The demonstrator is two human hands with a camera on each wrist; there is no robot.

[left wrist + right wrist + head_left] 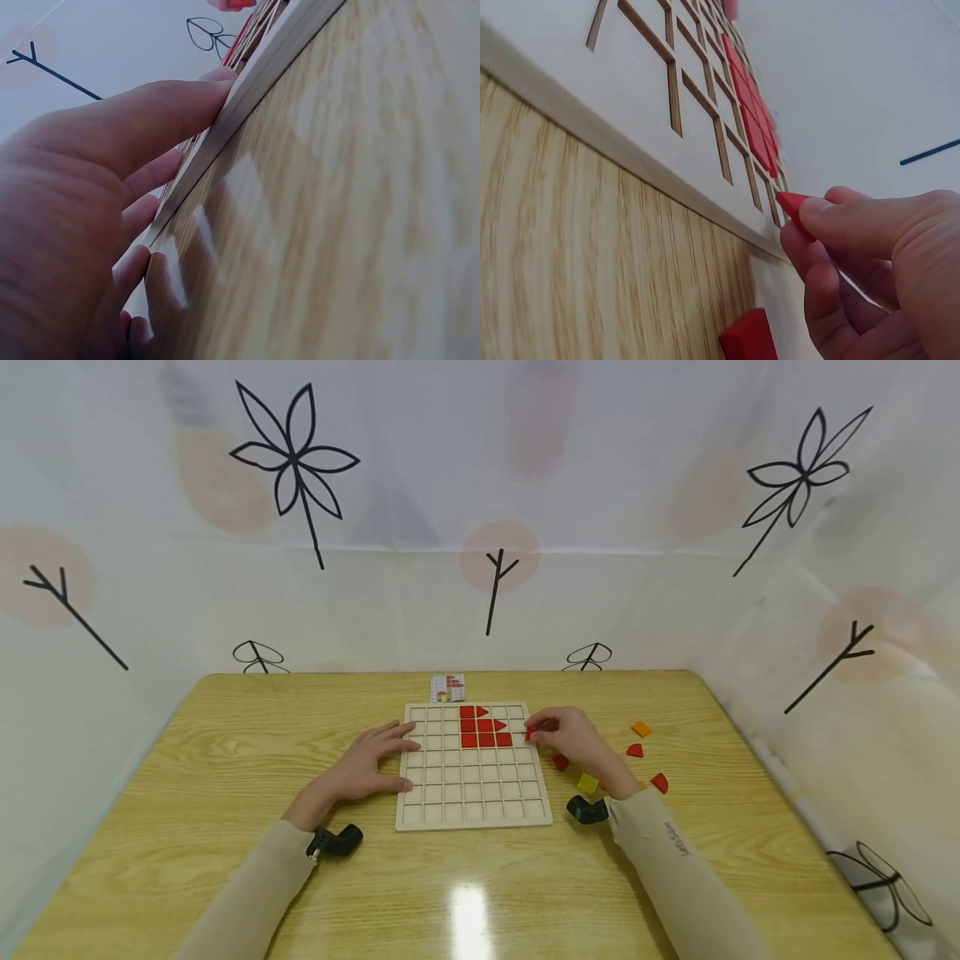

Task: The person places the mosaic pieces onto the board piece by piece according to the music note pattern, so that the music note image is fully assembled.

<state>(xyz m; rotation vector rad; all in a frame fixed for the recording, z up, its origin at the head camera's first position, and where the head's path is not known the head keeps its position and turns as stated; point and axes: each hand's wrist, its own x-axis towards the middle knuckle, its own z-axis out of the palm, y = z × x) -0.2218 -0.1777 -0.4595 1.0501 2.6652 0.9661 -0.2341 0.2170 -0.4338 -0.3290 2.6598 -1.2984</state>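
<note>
A pale wooden grid board (474, 793) lies on the table. Red squares (486, 740) and red triangles (482, 712) fill some cells in its upper part, forming steps. My left hand (367, 762) rests against the board's left edge, its fingers spread and fairly straight, thumb on the rim. At the right edge, my right hand (573, 735) pinches a small red triangle piece (793, 206) between thumb and fingers. The pointed tip shows in the right wrist view, close above the board; the fingers cover the rest.
Right of the board lie a yellow square (588, 783), an orange piece (641, 728) and several red pieces (659, 782), some partly behind my right arm. A small pattern card (447, 687) lies at the board's far edge. A patterned white curtain (420, 602) stands behind the table.
</note>
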